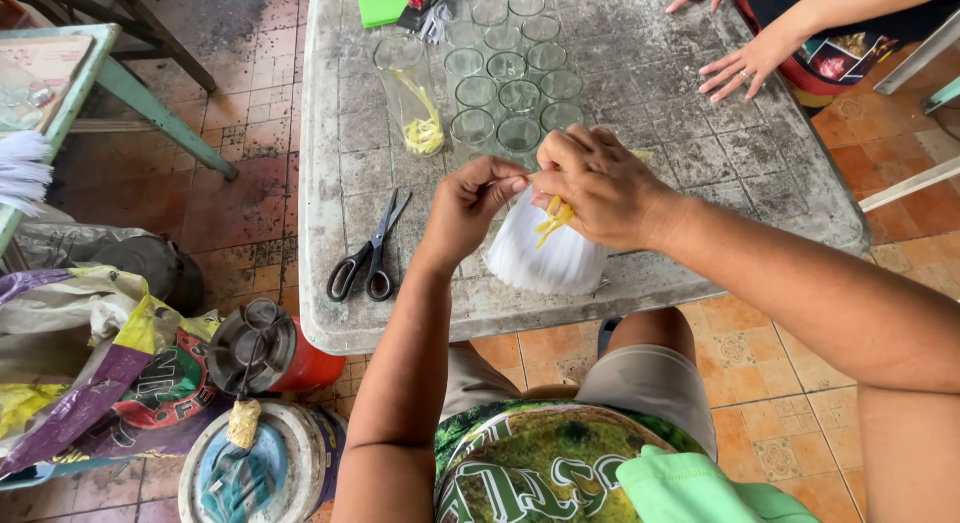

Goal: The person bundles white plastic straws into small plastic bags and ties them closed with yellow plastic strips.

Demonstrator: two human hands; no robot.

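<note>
My left hand (470,205) and my right hand (590,183) meet above a white bundle of thin strands (540,255) that lies on the stone table (340,313) near its front edge. The left hand pinches the top of the bundle with thumb and fingers. In my right hand, closed over the bundle's top, are some short yellow strips (552,221). Just behind my hands stand several small clear glasses (505,68) in rows. A taller glass (410,93) at their left has yellow strips at its bottom.
Black-handled scissors (370,258) lie on the table left of my hands. Another person's hands (740,58) rest at the table's far right. A green pad (382,1) lies at the far edge. On the floor to the left are a red canister (270,353), buckets and bags.
</note>
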